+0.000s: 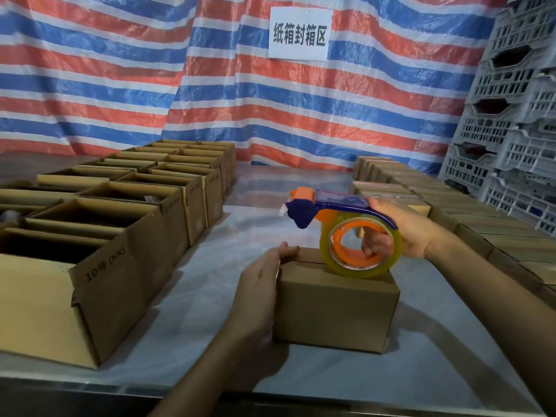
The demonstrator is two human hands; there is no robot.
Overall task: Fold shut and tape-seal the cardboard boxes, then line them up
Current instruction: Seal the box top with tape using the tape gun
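Observation:
A small cardboard box (334,311) with its top flaps folded shut stands on the table in front of me. My left hand (260,284) lies flat against the box's left side, fingertips reaching over its top edge. My right hand (403,233) grips the handle of a blue and orange tape dispenser (340,218) loaded with a clear tape roll (361,248). The roll hovers just above the box's top at its right half; the dispenser's cutter end points left and away from me.
Two rows of open cardboard boxes (126,206) stand at the left. Rows of closed boxes (469,212) run along the right side. Grey plastic crates (517,121) are stacked at far right. A striped tarp with a white sign (301,33) hangs behind the table (210,311).

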